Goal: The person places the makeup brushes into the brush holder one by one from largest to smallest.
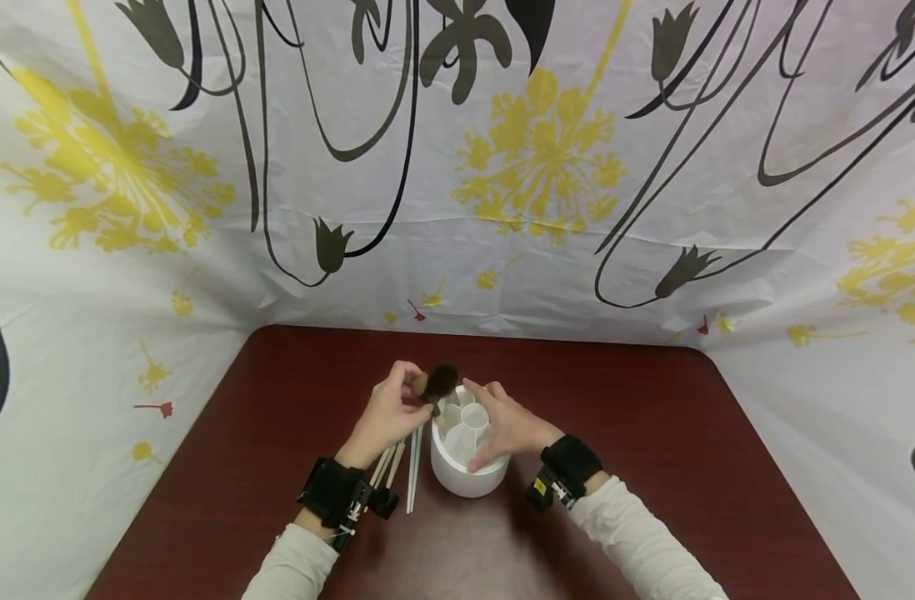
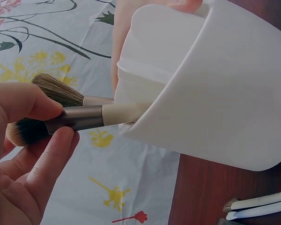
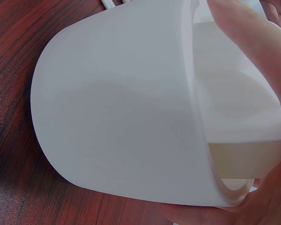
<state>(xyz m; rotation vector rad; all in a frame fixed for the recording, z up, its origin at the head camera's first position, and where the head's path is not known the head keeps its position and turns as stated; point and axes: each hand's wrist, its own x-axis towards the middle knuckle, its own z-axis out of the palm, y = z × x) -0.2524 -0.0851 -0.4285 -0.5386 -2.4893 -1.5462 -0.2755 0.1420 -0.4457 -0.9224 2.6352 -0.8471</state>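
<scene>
Left grip (image 1: 387,412) pinches brush (image 2: 79,117); only left wrist shows handle (image 2: 124,112) in holder (image 2: 220,89)

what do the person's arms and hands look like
The left hand and right hand are bare. Black straps circle both wrists, each with a black camera and silvery fitting. The right camera bears a yellow mark. White sleeves end below the straps.

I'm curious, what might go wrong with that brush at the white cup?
The left hand pinches the brush close beside a second brush, so the two might knock together. The right hand steadies the white cup; a slip could tip it. Other brushes lie near it on the table and might get nudged.
</scene>
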